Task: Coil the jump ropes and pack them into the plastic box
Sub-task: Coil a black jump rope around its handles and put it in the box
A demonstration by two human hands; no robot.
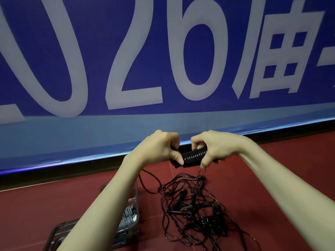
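Nearest the camera, at lower left, the plastic box (135,205) stands on the red floor (272,178), partly hidden behind the left forearm. Left hand (157,149) grips one end of the wound rope bundle (194,157); its fingers curl around that end. Right hand (213,147) pinches the other end, and a strand trails down from it. Below lies the tangled pile of jump ropes (195,209), just right of the box. Cord appears thin, light, limp and snag-prone; take hold at the stiff handles.
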